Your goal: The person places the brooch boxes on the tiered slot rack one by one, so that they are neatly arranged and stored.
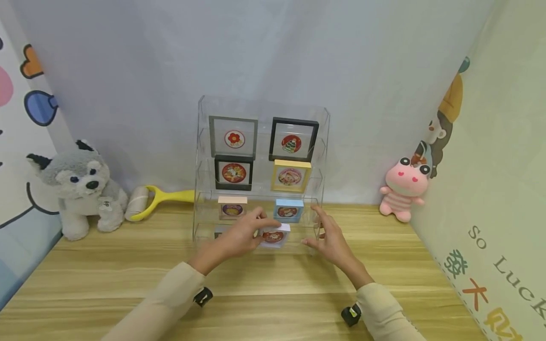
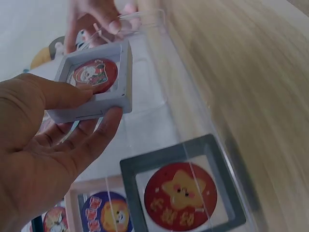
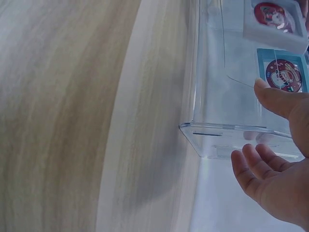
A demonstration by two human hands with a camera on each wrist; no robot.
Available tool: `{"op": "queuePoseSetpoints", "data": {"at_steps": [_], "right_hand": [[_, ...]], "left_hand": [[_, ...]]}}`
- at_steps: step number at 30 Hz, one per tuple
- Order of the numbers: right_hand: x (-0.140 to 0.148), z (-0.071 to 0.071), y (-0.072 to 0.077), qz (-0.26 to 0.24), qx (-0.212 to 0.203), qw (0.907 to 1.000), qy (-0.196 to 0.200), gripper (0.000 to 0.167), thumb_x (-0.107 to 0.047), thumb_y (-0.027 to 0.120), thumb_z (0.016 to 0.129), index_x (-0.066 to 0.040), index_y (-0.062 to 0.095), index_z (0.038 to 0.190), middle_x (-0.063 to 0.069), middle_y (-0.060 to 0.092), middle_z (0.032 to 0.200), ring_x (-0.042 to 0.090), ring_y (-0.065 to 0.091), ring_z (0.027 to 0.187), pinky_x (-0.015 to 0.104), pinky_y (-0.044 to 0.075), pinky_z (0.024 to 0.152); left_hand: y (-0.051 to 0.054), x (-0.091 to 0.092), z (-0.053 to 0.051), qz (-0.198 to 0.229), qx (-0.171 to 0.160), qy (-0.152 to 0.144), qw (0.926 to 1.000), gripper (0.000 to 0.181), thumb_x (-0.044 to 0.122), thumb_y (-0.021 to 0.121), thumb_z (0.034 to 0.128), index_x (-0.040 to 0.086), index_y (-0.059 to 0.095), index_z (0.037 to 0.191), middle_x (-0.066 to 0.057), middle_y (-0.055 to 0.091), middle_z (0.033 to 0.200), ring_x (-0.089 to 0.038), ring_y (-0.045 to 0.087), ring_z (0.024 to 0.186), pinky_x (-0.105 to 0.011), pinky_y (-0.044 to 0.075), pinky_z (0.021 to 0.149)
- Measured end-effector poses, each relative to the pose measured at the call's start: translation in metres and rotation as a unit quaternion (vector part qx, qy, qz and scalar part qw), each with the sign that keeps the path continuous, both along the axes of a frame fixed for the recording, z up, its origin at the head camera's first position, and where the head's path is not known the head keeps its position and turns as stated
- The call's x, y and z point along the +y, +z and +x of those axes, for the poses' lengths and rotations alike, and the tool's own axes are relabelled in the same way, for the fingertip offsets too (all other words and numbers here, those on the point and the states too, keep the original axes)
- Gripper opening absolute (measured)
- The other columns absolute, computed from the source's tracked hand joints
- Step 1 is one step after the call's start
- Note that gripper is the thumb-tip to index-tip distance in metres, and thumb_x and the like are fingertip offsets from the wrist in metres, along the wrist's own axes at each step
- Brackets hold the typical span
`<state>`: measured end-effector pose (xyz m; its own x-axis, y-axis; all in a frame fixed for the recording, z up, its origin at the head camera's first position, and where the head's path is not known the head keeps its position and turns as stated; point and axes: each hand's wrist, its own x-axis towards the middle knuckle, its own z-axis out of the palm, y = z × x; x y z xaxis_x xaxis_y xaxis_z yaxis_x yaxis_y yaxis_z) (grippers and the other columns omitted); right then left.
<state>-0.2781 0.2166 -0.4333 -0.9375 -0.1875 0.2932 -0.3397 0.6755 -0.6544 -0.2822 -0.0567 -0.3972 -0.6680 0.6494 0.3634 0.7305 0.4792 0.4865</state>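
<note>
My left hand point(image 1: 239, 235) pinches a small white-edged frame point(image 1: 275, 236) with a round red badge inside. In the left wrist view, thumb and fingers hold this frame point(image 2: 126, 79) by its near side, tilted, at the lowest tier of a clear stepped rack point(image 1: 264, 108). My right hand point(image 1: 332, 239) is at the rack's right side, fingers parted, holding nothing. In the right wrist view its thumb point(image 3: 277, 100) is on the shelf side of the clear end panel, its fingers outside; contact is unclear. A dark grey-green frame point(image 2: 231, 193) is partly behind my left hand in the head view.
Higher tiers bear pairs of framed badges, among them blue point(image 1: 288, 202), peach point(image 1: 232, 200), yellow point(image 1: 292, 164) and black point(image 1: 295, 120) ones. A plush husky point(image 1: 85, 189) and a yellow-handled lint roller point(image 1: 175, 195) are left; a pink plush toy point(image 1: 403, 184) is right.
</note>
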Motion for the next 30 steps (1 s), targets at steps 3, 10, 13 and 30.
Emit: {"op": "queuePoseSetpoints", "data": {"at_steps": [3, 10, 13, 30], "right_hand": [[0.0, 0.0, 0.0, 0.0, -0.002, 1.0, 0.001, 0.091, -0.009, 0.086, 0.077, -0.016, 0.035, 0.152, 0.023, 0.057, 0.118, 0.033, 0.058, 0.105, 0.044, 0.059, 0.079], [0.0, 0.0, 0.0, 0.002, 0.001, 1.0, 0.002, 0.091, -0.009, 0.086, 0.077, -0.015, 0.034, 0.152, 0.022, 0.057, 0.118, 0.034, 0.058, 0.105, 0.044, 0.059, 0.079], [0.0, 0.0, 0.0, 0.001, -0.001, 1.0, 0.001, 0.091, -0.008, 0.086, 0.077, -0.015, 0.034, 0.152, 0.023, 0.057, 0.12, 0.034, 0.058, 0.105, 0.044, 0.059, 0.079], [0.0, 0.0, 0.001, 0.007, -0.002, 1.0, -0.002, 0.091, -0.008, 0.085, 0.077, -0.017, 0.034, 0.152, 0.024, 0.057, 0.118, 0.034, 0.059, 0.104, 0.043, 0.059, 0.079]], "left_hand": [[-0.004, 0.01, -0.002, -0.005, 0.017, 0.003, 0.9998, 0.043, -0.01, 0.066, 0.0866, 0.012, 0.069, 0.124, -0.007, 0.053, 0.098, -0.017, 0.053, 0.078, -0.022, 0.046, 0.066], [-0.016, 0.024, -0.007, -0.022, 0.023, 0.029, 0.9991, 0.047, -0.012, 0.064, 0.0871, 0.014, 0.069, 0.126, -0.005, 0.05, 0.097, -0.01, 0.044, 0.072, -0.02, 0.042, 0.061], [-0.022, 0.027, -0.008, -0.03, 0.028, 0.041, 0.9983, 0.045, -0.01, 0.065, 0.0882, 0.014, 0.069, 0.126, -0.004, 0.05, 0.096, -0.01, 0.043, 0.071, -0.02, 0.041, 0.06], [-0.048, 0.038, -0.008, -0.002, 0.062, 0.054, 0.9966, 0.044, -0.009, 0.069, 0.0857, 0.015, 0.07, 0.123, -0.005, 0.052, 0.096, -0.011, 0.048, 0.074, -0.019, 0.043, 0.06]]}}
